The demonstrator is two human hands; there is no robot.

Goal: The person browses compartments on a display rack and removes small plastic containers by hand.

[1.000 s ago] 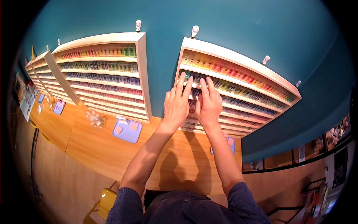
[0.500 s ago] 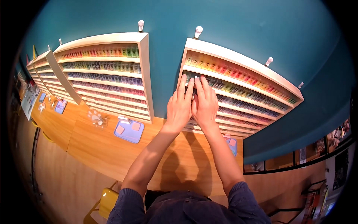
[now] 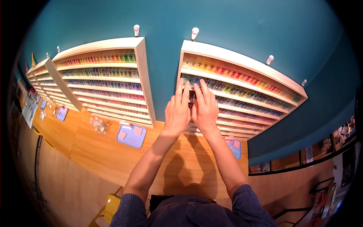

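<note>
Grip cannot be told for certain; left hand [image 3: 177, 115] and right hand [image 3: 206, 115] reach forward close beside each other, fingers extended and slightly spread, the backs facing the camera and hiding whether anything is pinched; below the forearms lies the wooden tabletop [image 3: 102, 157]; a lilac tray [image 3: 130, 143] with pink squares rests to the left, another lilac tray [image 3: 237, 154] to the right; beyond, both hands' fingertips are at the left end of the second-row labelled containers [image 3: 234, 89], inside the right-hand rack [image 3: 211, 50]; the work seems to be among these containers, with none visibly lifted out of the rack; the top-row containers [image 3: 211, 68], marked from A1, stand lined up above; how much remains cannot be judged from this view; farther left, the neighbouring rack [image 3: 145, 75] holds similar rows against the teal wall [image 3: 166, 56]
</note>
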